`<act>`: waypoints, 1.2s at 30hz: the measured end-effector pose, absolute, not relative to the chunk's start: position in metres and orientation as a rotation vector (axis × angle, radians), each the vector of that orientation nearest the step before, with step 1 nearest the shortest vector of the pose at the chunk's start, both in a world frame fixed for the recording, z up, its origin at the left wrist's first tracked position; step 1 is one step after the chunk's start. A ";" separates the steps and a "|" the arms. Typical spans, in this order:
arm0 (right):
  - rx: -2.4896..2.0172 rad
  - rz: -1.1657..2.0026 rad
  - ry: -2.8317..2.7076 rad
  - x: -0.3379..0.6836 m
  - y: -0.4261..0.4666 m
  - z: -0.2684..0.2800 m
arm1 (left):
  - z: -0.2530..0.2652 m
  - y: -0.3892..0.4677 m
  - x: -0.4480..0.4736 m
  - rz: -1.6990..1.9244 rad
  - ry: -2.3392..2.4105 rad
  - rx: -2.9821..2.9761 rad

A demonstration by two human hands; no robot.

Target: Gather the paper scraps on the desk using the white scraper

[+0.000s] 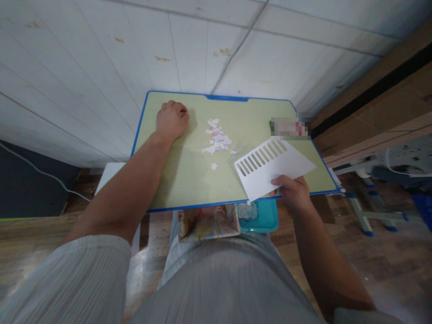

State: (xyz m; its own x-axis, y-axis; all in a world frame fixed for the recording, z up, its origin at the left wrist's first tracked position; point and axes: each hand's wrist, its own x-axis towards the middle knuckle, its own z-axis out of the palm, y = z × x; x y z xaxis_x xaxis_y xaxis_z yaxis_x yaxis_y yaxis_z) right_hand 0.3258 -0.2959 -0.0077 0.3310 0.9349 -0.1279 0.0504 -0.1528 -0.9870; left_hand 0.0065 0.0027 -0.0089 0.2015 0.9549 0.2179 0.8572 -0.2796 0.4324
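Observation:
My right hand [290, 190] grips a white card [270, 171] by its near edge, thumb on top. A row of long slots is cut along one side of the card, and it is tilted over the right part of the table. Beside its left corner the view is blurred. My left hand [173, 118] rests as a fist at the far left of the table; whatever its fingers enclose is hidden. Between the hands lies a loose pile of torn white and pinkish paper scraps [218, 138], with a single scrap [214, 166] nearer to me.
The small table [189, 184] has a pale top and blue rim, with a white wall behind. A pixelated item lies at its right end. Below the front edge are a paper-lined box [209, 231] and a turquoise tray [272, 220]. Cardboard boxes [378, 103] stand at right.

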 end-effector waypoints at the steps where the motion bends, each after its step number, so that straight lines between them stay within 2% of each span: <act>1: -1.510 1.014 -0.925 0.327 -0.296 -0.009 | -0.009 0.003 0.007 0.663 1.733 2.261; 9: -1.459 0.830 -1.015 0.301 -0.276 -0.003 | -0.024 0.014 0.006 0.805 1.730 2.280; 19: -1.475 0.912 -1.276 0.263 -0.243 -0.008 | -0.022 0.013 0.007 0.789 1.730 2.235; 36: -1.466 0.763 -1.072 0.284 -0.259 -0.003 | -0.024 0.014 0.007 0.794 1.733 2.256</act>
